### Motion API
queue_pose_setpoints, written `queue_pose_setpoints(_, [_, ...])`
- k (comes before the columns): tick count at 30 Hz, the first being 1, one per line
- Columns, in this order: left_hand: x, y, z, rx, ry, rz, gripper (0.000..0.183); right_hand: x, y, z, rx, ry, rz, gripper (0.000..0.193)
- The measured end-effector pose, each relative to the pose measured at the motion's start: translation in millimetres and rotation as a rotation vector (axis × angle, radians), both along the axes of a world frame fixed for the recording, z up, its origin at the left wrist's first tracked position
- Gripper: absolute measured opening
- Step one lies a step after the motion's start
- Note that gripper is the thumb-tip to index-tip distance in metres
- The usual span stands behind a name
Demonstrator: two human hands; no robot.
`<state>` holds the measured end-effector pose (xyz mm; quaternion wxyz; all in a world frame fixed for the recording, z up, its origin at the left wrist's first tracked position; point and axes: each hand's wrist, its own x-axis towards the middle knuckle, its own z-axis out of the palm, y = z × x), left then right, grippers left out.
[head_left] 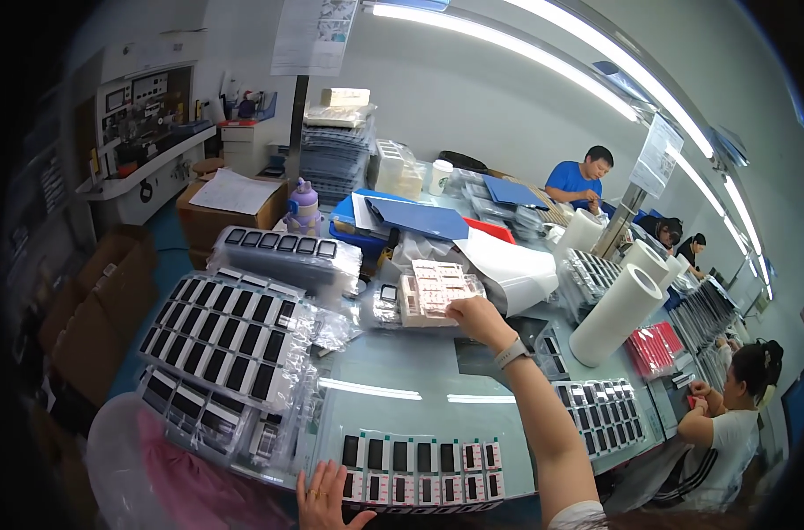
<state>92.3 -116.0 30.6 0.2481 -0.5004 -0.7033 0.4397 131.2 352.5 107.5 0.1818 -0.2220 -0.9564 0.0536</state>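
My left hand (322,496) is at the near table edge, fingers stretched and thumb apart. It rests against the left end of a tray (408,508) holding two rows of small rectangular parts with dark windows. In the front row and at the right end, white pieces with pink marks surround the windows; most of the back row looks plain black. My right hand (480,316), with a watch on its wrist, reaches over the table to a stack of white sheets with pink print (433,287). Its fingers are closed at the stack's right front edge; what they pinch is hidden.
Stacked clear trays of dark-windowed parts (216,331) rise at the left. Another such tray (601,415) lies at the right, near large white rolls (616,314). A blue folder (415,216) and a purple bottle (303,208) stand behind. Co-workers (729,424) sit along the right.
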Motion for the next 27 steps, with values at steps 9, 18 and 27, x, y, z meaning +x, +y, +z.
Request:
queue_pose_setpoints(9, [-17.2, -16.3, -7.1, 1.067, -1.500, -0.167, 0.075, -7.1, 15.3, 2.1, -0.057, 0.419, -0.110, 0.015])
queue_pose_setpoints(18, [-11.3, 9.4, 14.7, 1.233, -1.959, -0.381, 0.059, 22.2, -69.9, 54.4, -0.410, 1.032, 0.195, 0.009])
queue_pose_setpoints(27, [-60.8, 76.0, 37.2, 0.269, -3.688, 0.703, 0.047, 117.9, -246.3, 36.9, -0.546, 0.407, 0.700, 0.022])
